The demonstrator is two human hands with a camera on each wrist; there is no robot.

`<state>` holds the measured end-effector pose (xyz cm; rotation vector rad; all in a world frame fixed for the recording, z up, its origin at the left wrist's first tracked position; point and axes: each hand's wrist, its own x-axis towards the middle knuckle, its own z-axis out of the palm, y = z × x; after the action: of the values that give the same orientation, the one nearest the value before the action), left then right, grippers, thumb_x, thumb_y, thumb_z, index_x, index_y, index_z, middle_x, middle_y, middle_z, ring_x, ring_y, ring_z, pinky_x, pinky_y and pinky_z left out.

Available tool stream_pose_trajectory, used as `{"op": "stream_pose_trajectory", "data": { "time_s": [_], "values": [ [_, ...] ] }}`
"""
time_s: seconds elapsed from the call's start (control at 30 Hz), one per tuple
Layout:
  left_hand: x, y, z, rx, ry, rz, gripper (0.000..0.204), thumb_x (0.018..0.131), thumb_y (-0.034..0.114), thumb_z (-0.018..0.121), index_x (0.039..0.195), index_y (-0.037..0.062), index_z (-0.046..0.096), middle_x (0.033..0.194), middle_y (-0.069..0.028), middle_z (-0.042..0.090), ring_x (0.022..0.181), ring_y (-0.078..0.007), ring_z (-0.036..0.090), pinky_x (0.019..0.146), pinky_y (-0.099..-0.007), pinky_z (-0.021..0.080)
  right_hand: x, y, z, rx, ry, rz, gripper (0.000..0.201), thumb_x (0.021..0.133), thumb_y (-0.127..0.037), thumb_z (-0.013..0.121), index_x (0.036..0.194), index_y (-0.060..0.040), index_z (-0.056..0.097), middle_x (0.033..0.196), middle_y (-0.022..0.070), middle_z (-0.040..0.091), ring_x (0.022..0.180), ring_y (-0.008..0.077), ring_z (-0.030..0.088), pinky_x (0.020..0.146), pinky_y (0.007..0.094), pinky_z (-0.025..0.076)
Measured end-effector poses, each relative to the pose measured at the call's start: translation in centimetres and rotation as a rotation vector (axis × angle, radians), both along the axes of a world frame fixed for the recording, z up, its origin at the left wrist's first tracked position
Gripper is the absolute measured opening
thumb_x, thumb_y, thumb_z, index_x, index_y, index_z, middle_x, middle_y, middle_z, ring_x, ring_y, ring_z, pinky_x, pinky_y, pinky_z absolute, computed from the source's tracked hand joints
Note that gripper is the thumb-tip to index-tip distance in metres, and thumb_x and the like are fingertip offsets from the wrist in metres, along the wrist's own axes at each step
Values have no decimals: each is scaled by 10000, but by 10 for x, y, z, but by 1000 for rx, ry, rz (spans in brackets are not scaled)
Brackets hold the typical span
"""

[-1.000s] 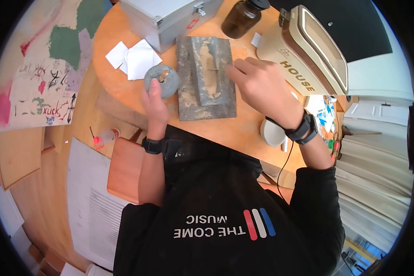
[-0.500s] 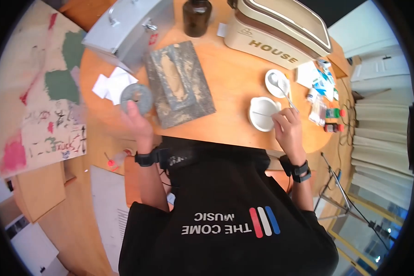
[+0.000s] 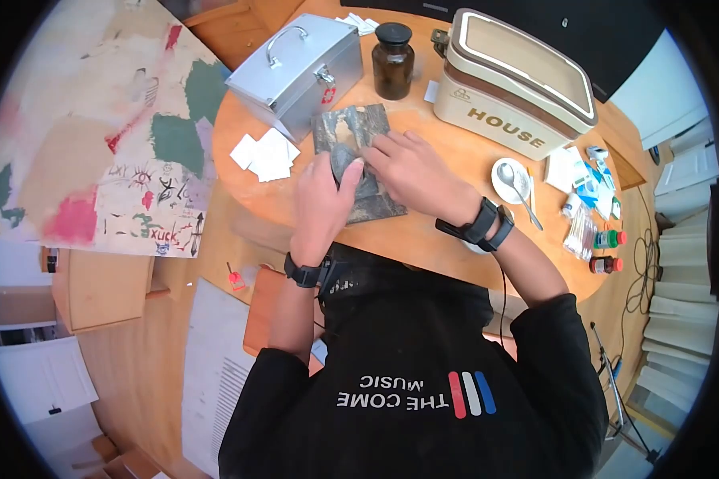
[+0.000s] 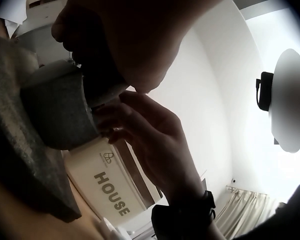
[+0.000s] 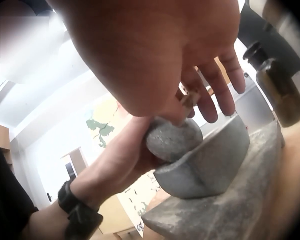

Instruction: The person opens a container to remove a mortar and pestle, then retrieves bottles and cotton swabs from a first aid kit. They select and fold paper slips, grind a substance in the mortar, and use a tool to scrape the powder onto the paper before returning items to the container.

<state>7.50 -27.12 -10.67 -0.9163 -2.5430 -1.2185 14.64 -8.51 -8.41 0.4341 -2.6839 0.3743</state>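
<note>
My left hand (image 3: 321, 195) grips a round grey stone wheel (image 5: 174, 139), tilted at the near end of a boat-shaped stone trough (image 5: 210, 167). The trough stands on a grey stone slab (image 3: 387, 206), and tan residue (image 3: 344, 132) shows along its hollow. From the other side my right hand (image 3: 407, 172) reaches over the trough, fingertips right at the wheel. Its thumb and forefinger pinch a small tan piece (image 5: 190, 100) just above the wheel, while the other fingers extend downward behind the trough. In the left wrist view the right hand (image 4: 155, 135) is beside the trough's end.
Behind the slab are a silver case (image 3: 295, 76), a brown glass jar (image 3: 394, 68) and a cream HOUSE box (image 3: 511, 96). White papers (image 3: 265, 156) lie left. To the right are a white dish (image 3: 499, 191) with a spoon (image 3: 523, 195), and small bottles (image 3: 611, 238).
My right hand went from above the trough to the white bowl at the right, then back to the trough. The left hand has brought the stone wheel from beside the slab onto the trough.
</note>
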Motion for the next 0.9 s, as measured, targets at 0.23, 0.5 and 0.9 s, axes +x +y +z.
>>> {"op": "stream_pose_trajectory", "data": {
  "time_s": [0.23,0.5,0.9],
  "values": [
    [-51,-12,-22,63,-71,-10,210,1034,188,578,1010,-19,610,845,-221,654,821,-431,646,738,-477,502,-62,27,-32,66,29,-68,55,825,-19,632,879,-26,623,883,133,669,828,348,678,760,452,520],
    [-56,-18,2,-8,-204,-107,183,1035,168,571,1001,-9,606,837,-239,636,794,-438,637,694,-465,496,-44,29,-30,115,-105,-15,62,862,-78,632,896,-42,670,825,133,677,786,346,704,720,451,551],
    [-81,-20,-13,-164,-76,-120,293,1080,271,500,984,6,581,801,-274,590,795,-499,585,662,-534,453,-63,34,-22,-109,-147,28,145,985,-184,626,949,-44,614,792,195,659,735,425,648,617,504,502]
  ]
}}
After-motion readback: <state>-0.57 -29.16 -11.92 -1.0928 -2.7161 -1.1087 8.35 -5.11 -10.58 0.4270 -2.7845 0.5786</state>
